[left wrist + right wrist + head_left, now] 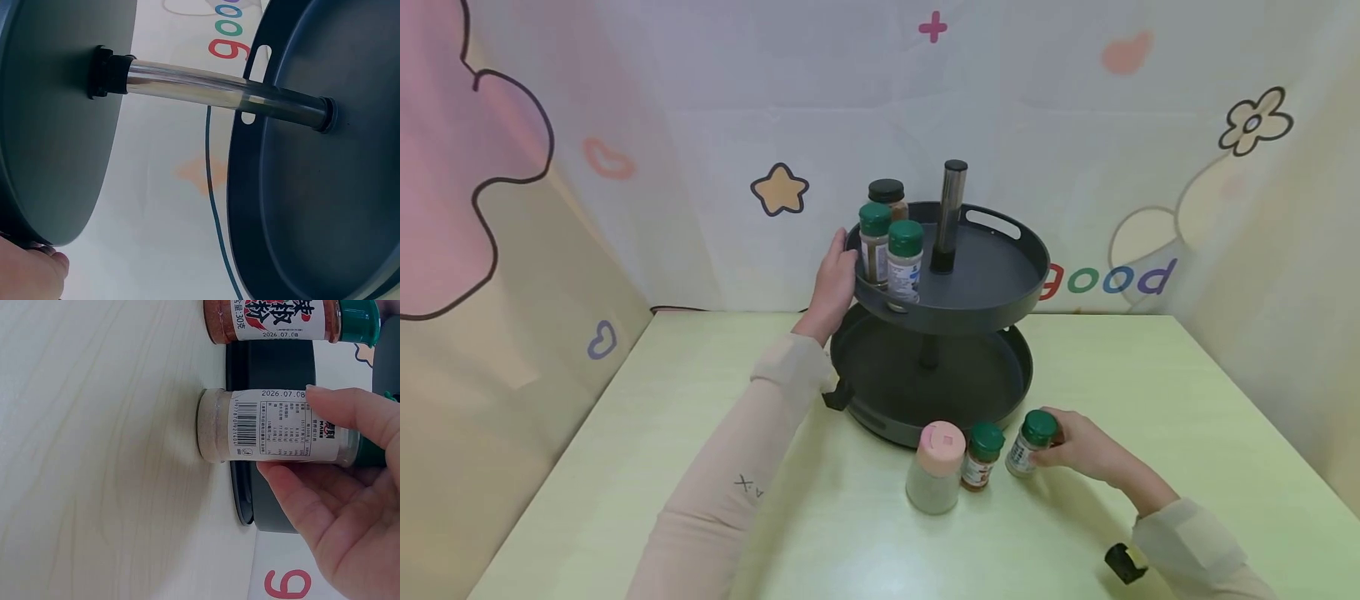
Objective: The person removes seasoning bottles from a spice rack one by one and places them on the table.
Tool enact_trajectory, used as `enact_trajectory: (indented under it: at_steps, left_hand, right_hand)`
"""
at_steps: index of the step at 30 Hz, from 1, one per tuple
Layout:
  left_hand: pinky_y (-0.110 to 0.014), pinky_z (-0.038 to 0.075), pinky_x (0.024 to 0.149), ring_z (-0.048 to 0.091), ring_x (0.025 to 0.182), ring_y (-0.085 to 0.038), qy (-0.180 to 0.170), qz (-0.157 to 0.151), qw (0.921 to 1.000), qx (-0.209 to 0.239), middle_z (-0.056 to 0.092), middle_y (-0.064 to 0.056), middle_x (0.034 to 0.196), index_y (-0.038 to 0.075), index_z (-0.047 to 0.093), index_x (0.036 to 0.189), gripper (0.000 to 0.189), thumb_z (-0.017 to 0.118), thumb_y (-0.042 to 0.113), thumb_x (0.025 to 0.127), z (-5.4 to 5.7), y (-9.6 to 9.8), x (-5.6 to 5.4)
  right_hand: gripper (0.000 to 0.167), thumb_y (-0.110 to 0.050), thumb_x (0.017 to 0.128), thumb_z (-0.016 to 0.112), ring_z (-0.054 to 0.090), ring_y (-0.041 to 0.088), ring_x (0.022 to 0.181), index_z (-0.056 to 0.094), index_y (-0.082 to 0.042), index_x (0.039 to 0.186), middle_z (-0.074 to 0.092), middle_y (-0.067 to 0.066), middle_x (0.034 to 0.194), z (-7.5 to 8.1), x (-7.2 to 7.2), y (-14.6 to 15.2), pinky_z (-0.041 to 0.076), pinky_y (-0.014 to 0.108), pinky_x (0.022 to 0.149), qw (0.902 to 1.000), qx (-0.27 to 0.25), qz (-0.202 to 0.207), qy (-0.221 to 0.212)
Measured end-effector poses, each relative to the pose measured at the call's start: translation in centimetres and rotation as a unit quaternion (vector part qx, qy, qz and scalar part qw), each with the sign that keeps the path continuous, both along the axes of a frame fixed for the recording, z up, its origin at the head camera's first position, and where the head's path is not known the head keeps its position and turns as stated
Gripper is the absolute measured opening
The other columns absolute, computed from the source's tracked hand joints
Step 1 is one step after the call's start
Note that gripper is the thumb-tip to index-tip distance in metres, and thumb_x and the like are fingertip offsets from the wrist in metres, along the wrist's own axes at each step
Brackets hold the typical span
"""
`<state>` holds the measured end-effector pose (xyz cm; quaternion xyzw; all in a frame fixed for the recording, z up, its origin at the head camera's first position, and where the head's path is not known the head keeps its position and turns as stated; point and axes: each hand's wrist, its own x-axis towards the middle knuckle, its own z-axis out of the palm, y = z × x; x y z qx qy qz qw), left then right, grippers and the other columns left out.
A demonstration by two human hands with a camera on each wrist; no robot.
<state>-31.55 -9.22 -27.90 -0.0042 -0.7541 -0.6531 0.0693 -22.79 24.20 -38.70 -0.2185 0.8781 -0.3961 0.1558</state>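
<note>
A dark two-tier round tray stand (992, 321) has a metal post up its middle. My left hand (833, 287) grips the upper tray's rim on the left side; part of that hand (31, 272) shows at the lower left of the left wrist view. With thumb and fingers, my right hand (1086, 450) pinches a green-capped spice jar (1022, 454) of pale powder, upright at the table. Its label and barcode face the right wrist camera (269, 425). Beside it stand a green-capped jar of red powder (977, 471) and a pink-capped shaker (935, 479).
On the upper tray's left side stand two green-capped jars (904, 275) and a black-capped jar (887, 193). The lower tray (880, 375) sits on the pale table (700, 400). A printed cloth (700, 167) hangs behind, and a dark cable (215, 206) runs along it.
</note>
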Motion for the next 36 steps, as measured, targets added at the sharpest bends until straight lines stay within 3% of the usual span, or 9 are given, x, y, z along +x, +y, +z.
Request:
enact_trajectory:
  at_steps: [8, 17, 36]
  left_hand:
    - [-0.034, 0.011, 0.111, 0.005, 0.137, -0.009, 0.002, -0.004, 0.9999, -0.009, 0.006, 0.009, 0.15, 0.021, 0.007, 0.143, 0.053, 0.025, 0.03, 0.095, -0.2, 0.0, 0.8]
    - [-0.033, 0.012, 0.111, 0.006, 0.137, -0.009, 0.005, 0.004, 0.9997, -0.025, 0.005, 0.009, 0.15, 0.023, 0.004, 0.143, 0.056, 0.029, 0.034, 0.095, -0.3, 0.5, 2.2]
    - [-0.033, 0.007, 0.112, -0.002, 0.137, -0.008, 0.052, 0.02, 0.9977, -0.037, -0.004, 0.008, 0.15, 0.019, -0.004, 0.143, 0.067, 0.036, 0.038, 0.092, -1.2, 2.2, 5.0]
  right_hand:
    - [0.032, -0.017, 0.074, 0.068, 0.057, 0.015, 0.084, 0.053, 0.0, 0.096, 0.062, 0.013, 0.096, -0.1, 0.0, 0.0, 0.048, 0.028, 0.069, 1.0, -0.002, 0.002, 0.002]
    - [0.033, -0.017, 0.074, 0.069, 0.057, 0.019, 0.086, 0.053, 0.0, 0.097, 0.062, 0.014, 0.096, 0.1, -0.1, -0.2, 0.048, 0.029, 0.071, 1.0, 0.007, -0.001, 0.003]
    - [0.033, -0.017, 0.073, 0.069, 0.057, 0.019, 0.085, 0.053, 0.0, 0.097, 0.062, 0.013, 0.096, 0.1, -0.2, -0.3, 0.048, 0.029, 0.071, 0.9999, 0.015, -0.005, 0.002]
